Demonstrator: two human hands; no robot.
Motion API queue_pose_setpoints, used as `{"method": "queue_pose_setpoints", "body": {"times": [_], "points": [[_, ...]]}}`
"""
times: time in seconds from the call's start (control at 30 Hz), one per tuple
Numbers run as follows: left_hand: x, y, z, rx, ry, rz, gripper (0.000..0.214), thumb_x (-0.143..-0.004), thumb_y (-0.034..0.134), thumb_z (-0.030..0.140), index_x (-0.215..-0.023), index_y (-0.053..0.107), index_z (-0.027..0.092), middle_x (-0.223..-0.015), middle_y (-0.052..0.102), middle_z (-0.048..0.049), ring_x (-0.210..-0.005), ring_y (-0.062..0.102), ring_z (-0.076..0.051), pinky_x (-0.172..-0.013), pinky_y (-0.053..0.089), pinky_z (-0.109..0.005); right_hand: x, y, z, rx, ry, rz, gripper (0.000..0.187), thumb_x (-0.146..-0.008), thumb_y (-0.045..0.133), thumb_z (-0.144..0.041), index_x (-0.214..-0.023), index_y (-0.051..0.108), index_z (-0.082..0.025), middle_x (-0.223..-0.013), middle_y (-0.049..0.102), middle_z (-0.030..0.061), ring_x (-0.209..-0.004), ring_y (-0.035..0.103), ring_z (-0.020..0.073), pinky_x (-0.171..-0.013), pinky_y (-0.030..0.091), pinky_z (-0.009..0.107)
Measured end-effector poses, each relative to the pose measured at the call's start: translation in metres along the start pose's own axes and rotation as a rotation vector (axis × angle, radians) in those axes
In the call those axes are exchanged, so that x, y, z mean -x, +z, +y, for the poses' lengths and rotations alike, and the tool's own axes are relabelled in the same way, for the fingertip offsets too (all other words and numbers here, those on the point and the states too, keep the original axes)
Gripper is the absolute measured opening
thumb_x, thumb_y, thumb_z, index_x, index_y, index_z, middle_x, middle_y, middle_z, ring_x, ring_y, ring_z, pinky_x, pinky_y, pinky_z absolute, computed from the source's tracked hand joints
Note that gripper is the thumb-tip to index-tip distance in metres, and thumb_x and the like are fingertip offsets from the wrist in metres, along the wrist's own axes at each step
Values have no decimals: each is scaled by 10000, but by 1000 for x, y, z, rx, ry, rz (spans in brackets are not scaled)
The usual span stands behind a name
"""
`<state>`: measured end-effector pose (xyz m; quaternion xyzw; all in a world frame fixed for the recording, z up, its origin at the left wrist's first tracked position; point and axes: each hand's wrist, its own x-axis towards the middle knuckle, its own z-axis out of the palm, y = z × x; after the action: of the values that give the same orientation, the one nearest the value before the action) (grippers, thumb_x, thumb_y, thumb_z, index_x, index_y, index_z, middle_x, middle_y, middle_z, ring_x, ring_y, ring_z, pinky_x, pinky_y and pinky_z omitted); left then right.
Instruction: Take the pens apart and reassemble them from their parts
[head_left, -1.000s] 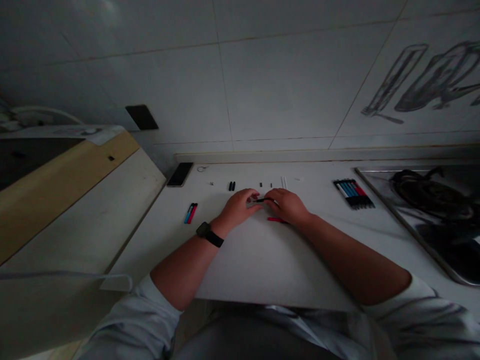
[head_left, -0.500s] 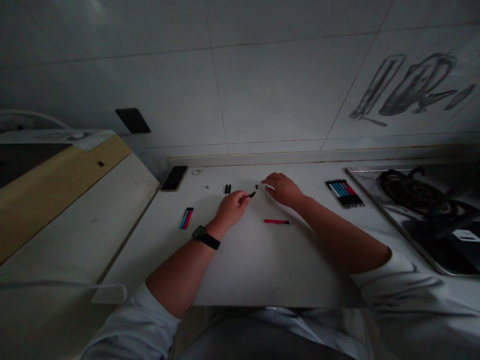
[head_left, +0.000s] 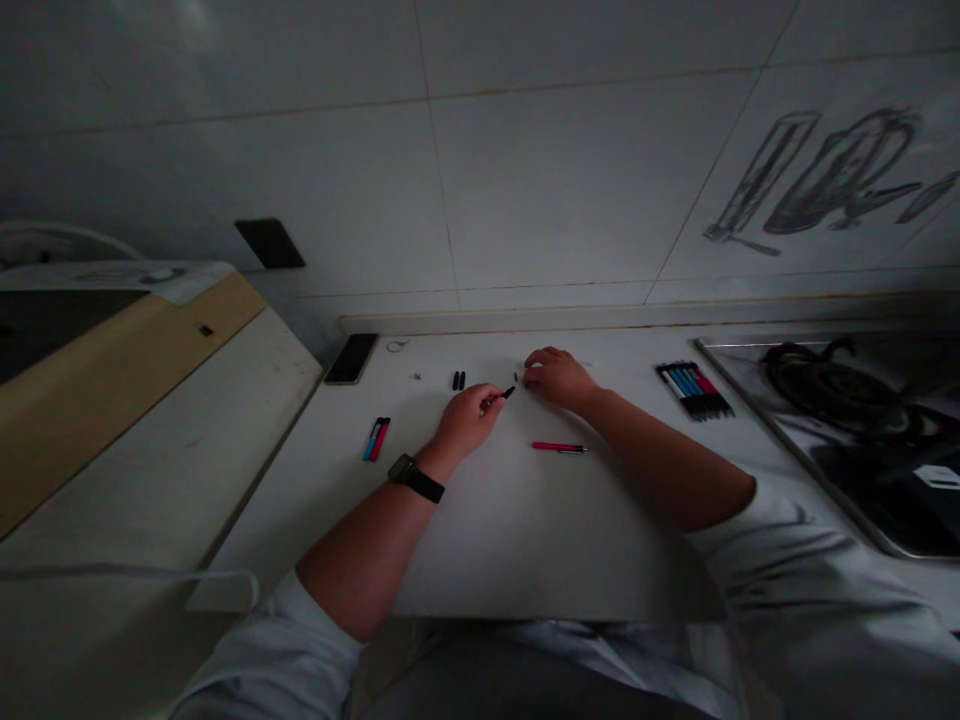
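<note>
My left hand [head_left: 469, 415] pinches a short black pen part [head_left: 508, 392], its tip pointing up and to the right. Just across from it, my right hand [head_left: 559, 378] has its fingers curled down to the counter; what lies at the fingertips is too small and hidden to name. Between the hands is a tiny dark piece [head_left: 515, 377]. Two black pen grips [head_left: 458, 380] lie side by side beyond my left hand, and tiny metal-looking pieces [head_left: 417, 377] lie farther left. A red click pen [head_left: 559, 448] rests nearer to me, below the right hand.
Blue and red pen barrels [head_left: 376, 439] lie left of my left wrist. A phone [head_left: 352, 359] and a clear ring [head_left: 397, 346] are at the back left. Several click pens [head_left: 694, 390] sit in a row at the right, beside a gas stove [head_left: 832, 430]. A tiled wall [head_left: 540, 200] rises behind.
My right hand has curled its fingers in and come down over the small piece near its fingertips. My left hand still holds the black pen part. The view has shifted slightly.
</note>
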<state>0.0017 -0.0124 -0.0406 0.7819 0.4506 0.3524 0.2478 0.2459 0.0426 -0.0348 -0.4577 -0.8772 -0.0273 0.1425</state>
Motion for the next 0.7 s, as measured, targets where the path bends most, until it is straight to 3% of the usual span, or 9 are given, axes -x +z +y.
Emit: {"method": "queue_pose_setpoints", "body": {"times": [0.1,0.2,0.37,0.53,0.7], "points": [[0,1,-2,1,4,4,139,-967,608,272,-1032,717,216,-1003,767,-60,-907,707,-206,-853,543,-346,4,-5,-3,10,-53,-27,123,-898,696,-173,-932,796,-236,-1135,724,105,-1104,596,292,-955,434,422],[0,3,-4,14,11,0,147,-966,620,279,-1052,719,212,-1016,768,-67,-913,713,-208,-857,555,-351,15,-12,-10,-51,-15,12,146,-905,644,-138,-967,757,-208,-1061,734,111,-1044,627,267,-930,451,395],[1,4,-2,56,50,-32,131,-945,663,259,-1051,723,210,-1022,771,-65,-931,724,-203,-859,571,-346,38,-20,-31,-408,169,173,170,-936,581,-186,-1058,695,-215,-951,742,61,-871,674,199,-831,509,331],[4,4,3,67,104,-68,119,-943,678,261,-1029,735,203,-1038,772,-67,-943,723,-193,-876,571,-341,52,-5,-46,-809,280,300,135,-929,597,-309,-1024,652,-231,-957,749,50,-888,720,189,-842,558,335],[5,3,6,23,137,-82,113,-941,683,255,-1031,731,206,-999,768,-48,-919,718,-186,-860,564,-327,52,5,-49,-1069,334,335,217,-867,680,-416,-972,631,-233,-935,744,47,-885,730,197,-838,570,349]]}}
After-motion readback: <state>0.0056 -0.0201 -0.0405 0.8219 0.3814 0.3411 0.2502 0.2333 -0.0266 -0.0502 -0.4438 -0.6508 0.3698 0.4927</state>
